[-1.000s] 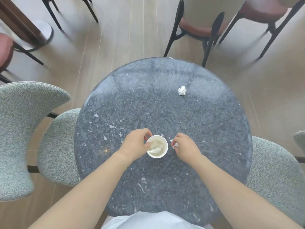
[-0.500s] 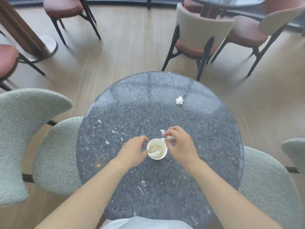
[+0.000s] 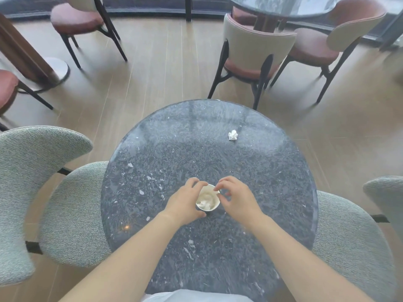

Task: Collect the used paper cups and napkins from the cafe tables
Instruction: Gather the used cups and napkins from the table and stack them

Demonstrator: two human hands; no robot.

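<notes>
A white paper cup (image 3: 212,206) stands on the round dark marble table (image 3: 272,192), with crumpled white napkins (image 3: 206,198) inside it. My left hand (image 3: 185,203) grips the cup from its left side, fingers and thumb curled round the wall. My right hand (image 3: 236,199) hovers at the cup's right rim with fingers loosely bent and nothing visible in them. A second crumpled napkin (image 3: 232,135) lies alone on the far right part of the table.
Grey upholstered chairs (image 3: 43,192) flank the table on the left, and another (image 3: 349,247) on the right. A beige and pink chair (image 3: 255,51) stands beyond the far edge. Another dark table (image 3: 283,5) is at the top right.
My right hand lifted a small napkin from the table beside the cup and put it into the cup; it now holds nothing. The camera tilted up, showing more of the room.
</notes>
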